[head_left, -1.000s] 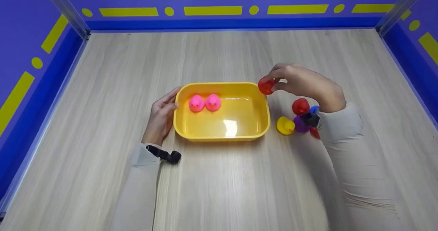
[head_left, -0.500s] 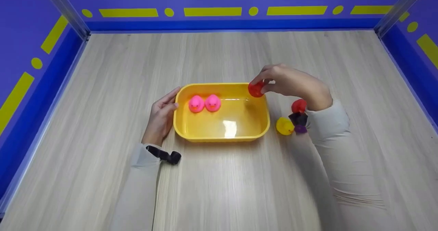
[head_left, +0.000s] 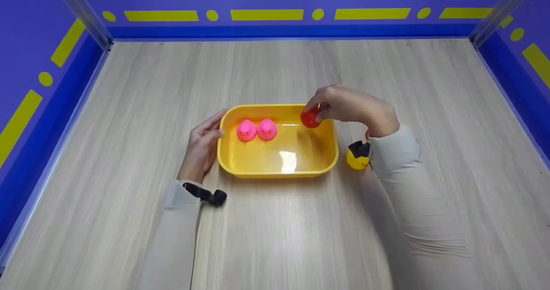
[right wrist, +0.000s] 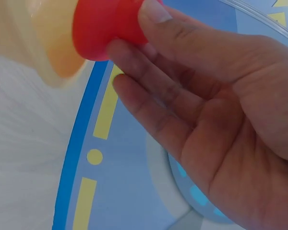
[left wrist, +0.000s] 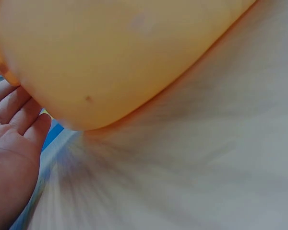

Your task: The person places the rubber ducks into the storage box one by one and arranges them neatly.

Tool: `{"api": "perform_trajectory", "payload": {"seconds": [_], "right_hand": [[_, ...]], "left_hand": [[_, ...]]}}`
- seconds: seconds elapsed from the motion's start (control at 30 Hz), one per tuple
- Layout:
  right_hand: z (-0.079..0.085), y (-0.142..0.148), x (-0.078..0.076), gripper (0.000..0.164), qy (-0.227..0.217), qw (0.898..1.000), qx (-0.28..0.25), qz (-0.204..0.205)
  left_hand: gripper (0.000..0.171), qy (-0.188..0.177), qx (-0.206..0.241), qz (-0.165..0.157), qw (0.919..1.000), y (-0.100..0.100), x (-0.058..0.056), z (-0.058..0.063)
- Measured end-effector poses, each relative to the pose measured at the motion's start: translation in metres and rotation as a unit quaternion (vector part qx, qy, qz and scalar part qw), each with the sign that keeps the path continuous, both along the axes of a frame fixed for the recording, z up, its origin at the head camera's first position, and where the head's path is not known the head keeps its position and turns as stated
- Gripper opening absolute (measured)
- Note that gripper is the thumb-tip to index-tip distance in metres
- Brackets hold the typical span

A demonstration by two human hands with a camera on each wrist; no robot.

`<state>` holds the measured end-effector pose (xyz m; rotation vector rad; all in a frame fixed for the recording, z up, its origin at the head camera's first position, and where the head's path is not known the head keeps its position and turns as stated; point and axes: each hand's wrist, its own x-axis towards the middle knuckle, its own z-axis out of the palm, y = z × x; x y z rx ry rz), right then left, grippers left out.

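Red toy (head_left: 310,120) held over the tub (head_left: 275,173), toward its 2 o'clock corner. We see the right hand (head_left: 354,105) nearly closed, pinching it between thumb and fingertips. Left hand (head_left: 203,144), at 9 o'clock, grips the tub's rim, fingers nearly straight along the outer wall. Pink ducks (head_left: 267,129), two, inside at 10. Yellow duck (head_left: 356,162) we log on the desk (head_left: 275,238), between 3 and 4.

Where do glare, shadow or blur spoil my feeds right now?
Head view: a glare patch on the floor of the yellow tub, toward its near side, and a soft shadow below the right hand and red toy. Left wrist view: the tub's outside looks hazy, the tabletop streaky. Right wrist view: the tabletop washed out, its grain barely readable.
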<state>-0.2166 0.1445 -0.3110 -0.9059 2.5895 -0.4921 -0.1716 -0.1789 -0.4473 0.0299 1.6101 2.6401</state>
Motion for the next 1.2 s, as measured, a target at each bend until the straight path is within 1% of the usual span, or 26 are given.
{"api": "perform_trajectory", "payload": {"seconds": [0.17, 0.5, 0.9, 1.1, 1.2], "right_hand": [[-0.001, -0.009, 0.0, 0.031, -0.02, 1.0, -0.006, 0.004], [-0.005, -0.028, -0.003, 0.029, -0.029, 0.999, 0.009, 0.01], [-0.011, -0.042, -0.007, 0.03, -0.037, 0.999, 0.027, 0.021], [-0.016, -0.048, -0.011, 0.029, -0.045, 0.998, 0.032, 0.032], [-0.018, -0.05, -0.012, 0.029, -0.052, 0.998, 0.037, 0.023]], "left_hand": [[0.055, -0.003, 0.0, 0.002, 1.0, -0.001, 0.001, 0.001], [0.054, -0.004, -0.001, 0.008, 1.0, 0.0, 0.002, 0.002], [0.054, -0.005, 0.003, 0.009, 0.9999, 0.001, 0.0, 0.001], [0.054, 0.005, 0.0, 0.0, 1.0, 0.0, 0.0, -0.001], [0.055, 0.007, -0.001, -0.005, 1.0, 0.0, 0.001, 0.0]]}}
